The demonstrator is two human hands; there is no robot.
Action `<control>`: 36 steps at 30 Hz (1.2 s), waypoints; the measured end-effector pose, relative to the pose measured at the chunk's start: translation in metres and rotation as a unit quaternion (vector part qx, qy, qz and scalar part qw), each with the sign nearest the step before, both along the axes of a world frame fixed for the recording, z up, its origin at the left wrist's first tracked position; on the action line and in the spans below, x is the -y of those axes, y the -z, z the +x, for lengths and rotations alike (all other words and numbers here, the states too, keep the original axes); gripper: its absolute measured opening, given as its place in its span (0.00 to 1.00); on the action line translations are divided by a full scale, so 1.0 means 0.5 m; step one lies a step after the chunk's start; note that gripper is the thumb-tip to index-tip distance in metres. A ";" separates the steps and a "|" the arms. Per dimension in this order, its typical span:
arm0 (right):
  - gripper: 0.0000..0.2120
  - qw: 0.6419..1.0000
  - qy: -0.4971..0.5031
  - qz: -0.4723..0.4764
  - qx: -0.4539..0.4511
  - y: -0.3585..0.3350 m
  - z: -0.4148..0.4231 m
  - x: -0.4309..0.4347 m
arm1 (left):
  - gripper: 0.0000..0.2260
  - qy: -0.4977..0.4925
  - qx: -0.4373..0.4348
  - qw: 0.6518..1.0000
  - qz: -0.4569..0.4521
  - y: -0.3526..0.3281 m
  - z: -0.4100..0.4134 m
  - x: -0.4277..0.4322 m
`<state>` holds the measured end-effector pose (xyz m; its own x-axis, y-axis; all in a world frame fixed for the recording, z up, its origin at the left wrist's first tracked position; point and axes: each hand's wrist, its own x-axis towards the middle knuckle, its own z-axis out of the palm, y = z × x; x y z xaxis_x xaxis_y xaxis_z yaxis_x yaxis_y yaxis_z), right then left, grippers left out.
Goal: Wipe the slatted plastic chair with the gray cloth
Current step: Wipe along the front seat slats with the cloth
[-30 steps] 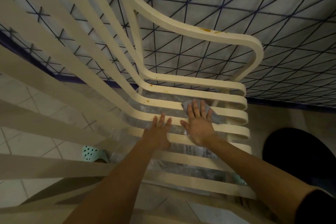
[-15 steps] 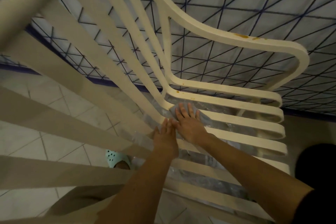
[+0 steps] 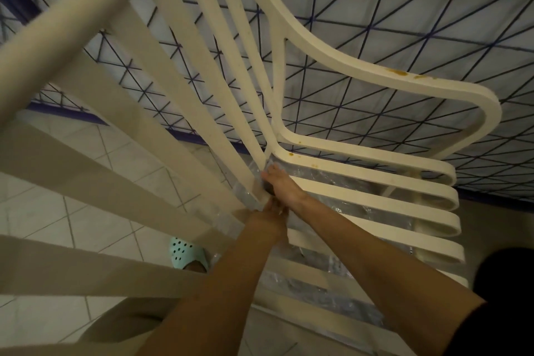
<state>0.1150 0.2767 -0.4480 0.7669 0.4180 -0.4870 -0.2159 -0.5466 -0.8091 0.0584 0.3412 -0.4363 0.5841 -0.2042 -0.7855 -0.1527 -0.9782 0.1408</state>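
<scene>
Wiping is underway, deep in the corner where the seat slats meet the backrest of the slatted plastic chair (image 3: 375, 199). The right hand (image 3: 284, 186) lies flat, pressing the gray cloth (image 3: 267, 185), mostly hidden beneath it. The left hand (image 3: 273, 211) braces alongside, touching; can't tell its grip. Orange stains (image 3: 400, 73) on the armrest probably come next.

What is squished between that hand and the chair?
In the head view, the gray cloth lies between the right hand and the chair slat; only a dark edge shows.
</scene>
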 end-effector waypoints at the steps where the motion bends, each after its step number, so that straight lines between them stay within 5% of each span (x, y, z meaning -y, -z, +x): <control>1: 0.18 0.999 0.010 0.025 -0.019 -0.005 0.002 0.005 | 0.35 0.002 -0.014 1.000 -0.009 -0.013 0.008 -0.007; 5: 0.19 0.940 0.221 0.207 -0.160 -0.012 0.006 -0.004 | 0.20 0.023 0.002 1.000 0.022 -0.103 0.040 -0.039; 8: 0.17 0.894 0.264 0.310 -0.186 -0.023 0.002 -0.023 | 0.15 0.015 0.097 0.995 0.029 -0.217 0.058 -0.057; 13: 0.15 0.909 0.237 0.324 -0.113 -0.062 -0.001 -0.058 | 0.13 -0.045 0.298 0.953 -0.016 -0.435 0.055 -0.098; 20: 0.17 0.931 0.212 0.297 -0.010 -0.145 -0.013 -0.057 | 0.12 -0.117 0.538 0.828 -0.105 -0.644 0.037 -0.163; 24: 0.19 0.955 0.195 0.215 0.068 -0.145 -0.008 -0.065 | 0.16 -0.132 0.558 0.816 -0.072 -0.673 0.056 -0.218; 30: 0.21 0.944 0.274 0.161 0.085 -0.139 0.000 -0.077 | 0.26 -0.209 0.477 0.847 -0.104 -0.624 0.055 -0.258; 36: 0.17 0.912 0.342 0.222 0.052 -0.132 0.007 -0.046 | 0.21 -0.251 0.474 0.825 -0.180 -0.617 0.063 -0.270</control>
<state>0.1183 0.2999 -0.3818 0.9545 -0.0359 -0.2961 -0.2929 0.0736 -0.9533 0.0898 0.4765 -0.1279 0.9828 0.1296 0.1314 0.0501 -0.8727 0.4856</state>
